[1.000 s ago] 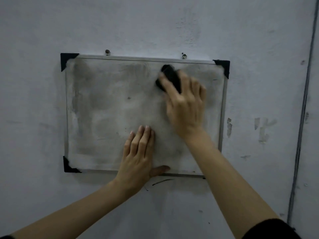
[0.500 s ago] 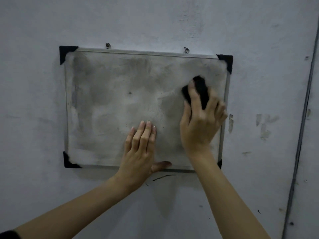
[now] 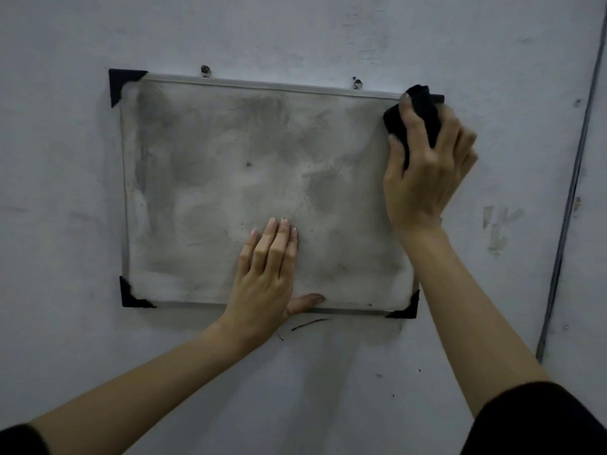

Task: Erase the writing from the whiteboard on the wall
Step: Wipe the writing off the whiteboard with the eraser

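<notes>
A scuffed pale grey painted wall (image 3: 295, 31) fills the view. Two small metal screws (image 3: 205, 70) protrude from it. A thin dark vertical conduit (image 3: 571, 192) runs down its right side.

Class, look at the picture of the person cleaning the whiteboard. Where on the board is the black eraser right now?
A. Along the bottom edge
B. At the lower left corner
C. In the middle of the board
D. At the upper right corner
D: the right hand holds the black eraser up against the top right corner of the whiteboard, while the left hand lies flat near the bottom edge.
</notes>
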The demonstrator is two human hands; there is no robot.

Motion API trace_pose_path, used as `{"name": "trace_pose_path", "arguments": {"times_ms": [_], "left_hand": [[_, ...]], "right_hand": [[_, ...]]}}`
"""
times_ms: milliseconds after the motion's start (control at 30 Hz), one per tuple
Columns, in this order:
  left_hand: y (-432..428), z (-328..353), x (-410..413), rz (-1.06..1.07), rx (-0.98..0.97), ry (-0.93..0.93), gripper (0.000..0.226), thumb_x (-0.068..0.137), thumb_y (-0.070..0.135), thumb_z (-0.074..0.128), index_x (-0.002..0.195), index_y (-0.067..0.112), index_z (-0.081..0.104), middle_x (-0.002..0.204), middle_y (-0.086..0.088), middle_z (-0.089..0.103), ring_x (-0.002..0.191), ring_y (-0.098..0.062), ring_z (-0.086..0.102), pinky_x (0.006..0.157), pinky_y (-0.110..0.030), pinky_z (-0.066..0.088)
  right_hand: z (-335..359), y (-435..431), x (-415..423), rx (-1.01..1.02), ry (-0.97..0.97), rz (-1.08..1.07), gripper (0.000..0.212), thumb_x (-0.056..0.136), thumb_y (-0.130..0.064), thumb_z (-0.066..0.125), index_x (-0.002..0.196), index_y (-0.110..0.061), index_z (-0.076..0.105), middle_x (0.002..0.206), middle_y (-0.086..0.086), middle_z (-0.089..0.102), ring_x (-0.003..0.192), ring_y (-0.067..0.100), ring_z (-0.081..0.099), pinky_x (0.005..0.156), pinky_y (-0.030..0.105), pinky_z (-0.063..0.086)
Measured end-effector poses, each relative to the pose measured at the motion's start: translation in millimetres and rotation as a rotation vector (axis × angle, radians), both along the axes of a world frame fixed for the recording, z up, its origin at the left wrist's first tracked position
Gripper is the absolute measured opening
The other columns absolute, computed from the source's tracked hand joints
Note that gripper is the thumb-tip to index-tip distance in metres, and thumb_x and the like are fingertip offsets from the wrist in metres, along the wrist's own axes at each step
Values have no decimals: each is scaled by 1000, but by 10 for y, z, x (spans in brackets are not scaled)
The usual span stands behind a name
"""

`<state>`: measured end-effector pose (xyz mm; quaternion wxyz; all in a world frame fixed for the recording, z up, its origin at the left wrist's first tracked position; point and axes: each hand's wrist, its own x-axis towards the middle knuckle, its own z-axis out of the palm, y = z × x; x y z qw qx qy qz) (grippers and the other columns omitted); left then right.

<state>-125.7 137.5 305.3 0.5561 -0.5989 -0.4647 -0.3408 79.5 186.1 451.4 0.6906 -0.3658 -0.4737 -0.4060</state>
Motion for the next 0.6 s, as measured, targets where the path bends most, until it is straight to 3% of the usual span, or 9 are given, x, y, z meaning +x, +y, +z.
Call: {"name": "trace_pose_path", "arguments": {"times_ms": [200,400,600], "left_hand": [[-4,3,15,-20,11,-5,100,84,76,39,142,-4,33,145,-18,32,138,-33,30,115,-48,25],[14,5,12,-10,20,2,101,84,77,36,141,-6,34,144,-20,33,137,-34,31,113,-50,28],[32,-9,2,-28,-3,0,102,83,77,38,142,-6,32,146,-21,32,139,-35,30,112,-52,29]], "right_hand": [[-572,-81,-111,-39,96,19,33,98,-25,60,130,-27,62,127,14,58,106,24,41,85,37,37],[-1600,-237,-309,-136,23,42,31,97,-22,63,127,-23,65,125,18,58,103,32,47,84,45,41],[-950,-154,-391,-58,26,38,31,97,-24,62,128,-25,64,123,17,60,106,30,45,88,41,37]]}}
